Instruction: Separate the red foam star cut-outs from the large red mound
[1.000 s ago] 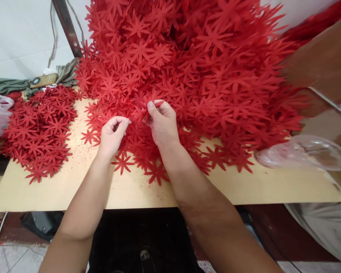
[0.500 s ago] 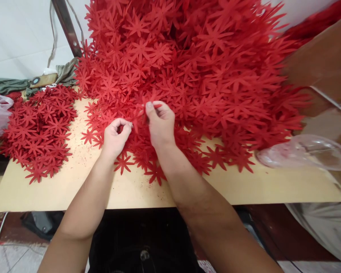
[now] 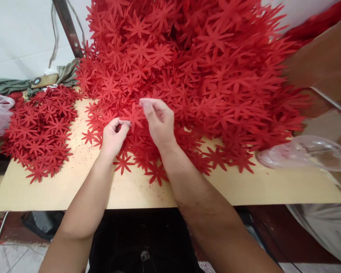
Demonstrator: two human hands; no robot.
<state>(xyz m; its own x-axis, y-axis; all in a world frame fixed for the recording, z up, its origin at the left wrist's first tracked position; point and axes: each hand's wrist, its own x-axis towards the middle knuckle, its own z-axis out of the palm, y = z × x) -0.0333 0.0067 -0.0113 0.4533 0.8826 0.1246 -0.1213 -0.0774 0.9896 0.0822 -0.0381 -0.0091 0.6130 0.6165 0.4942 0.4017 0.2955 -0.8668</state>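
A red flower-shaped piece [image 3: 135, 118] with several narrow petals is held out in front of the big heap of like pieces [image 3: 182, 72]. My left hand [image 3: 115, 137] pinches one of its petals between thumb and forefinger, from the left side. Just right of the piece and slightly higher, my right hand [image 3: 161, 123] has thumb and forefinger pressed together in a pinch. What lies between those right fingertips, if anything, is too small to make out. More loose red flower pieces [image 3: 123, 163] lie on the table below my hands.
A smaller heap of red flower pieces [image 3: 42, 129] lies on the table [image 3: 82, 189] at the left, beside a plastic bag [image 3: 0, 112]. A clear plastic container [image 3: 307, 153] lies at the right, near cardboard [image 3: 324, 64]. Green cloth [image 3: 10, 85] is at the back left.
My right hand has drawn slightly up and left, and its fingertips have come off the flower piece's middle. The piece now spreads flat and visible at my left fingertips.
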